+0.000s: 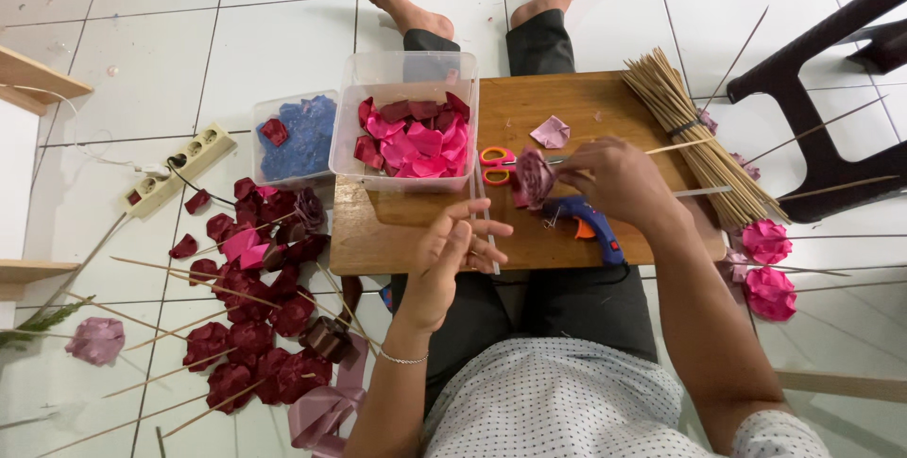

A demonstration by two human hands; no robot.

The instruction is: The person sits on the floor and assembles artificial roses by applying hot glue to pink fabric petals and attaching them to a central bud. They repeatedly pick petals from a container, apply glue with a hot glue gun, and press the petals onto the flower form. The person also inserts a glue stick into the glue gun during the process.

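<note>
Mauve ribbon, rolled into a small rose, sat pinched in the fingers of the right hand above the wooden board lying across the person's lap, which served as a bench. The rose was at the board's centre, on the end of a thin stick that ran out towards three o'clock. The left hand hovered at the board's six o'clock edge, its fingers loosely curled around a slim clear glue stick. A blue glue gun lay on the board just below the right hand, and orange-handled scissors lay just left of the rose. At eleven o'clock on the board stood a clear tub of pink and crimson ribbon pieces; at two o'clock lay a bundle of bamboo skewers. On the floor at eight o'clock lay a heap of dark red roses on sticks.
</note>
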